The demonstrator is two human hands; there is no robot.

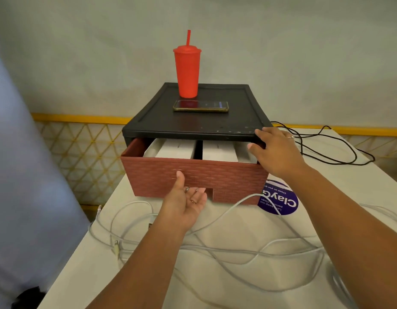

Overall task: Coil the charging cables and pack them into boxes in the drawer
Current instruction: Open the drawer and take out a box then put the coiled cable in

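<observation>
A red brick-patterned drawer (pixel 226 177) stands partly pulled out of a black cabinet (pixel 193 123). White boxes (pixel 177 149) lie inside it in a row. My left hand (pixel 186 201) is palm up, fingers curled into the notch handle at the drawer's bottom edge, thumb against its front. My right hand (pixel 275 148) rests on the cabinet's front right corner with its fingers spread. Several loose white charging cables (pixel 237 250) lie tangled across the white table in front of the drawer.
A red tumbler with a straw (pixel 187 70) and a phone (pixel 201 105) sit on the cabinet top. A black cable (pixel 327 150) loops on the table at the right. A purple round sticker (pixel 280 201) lies beside the drawer. The table's left edge drops to the floor.
</observation>
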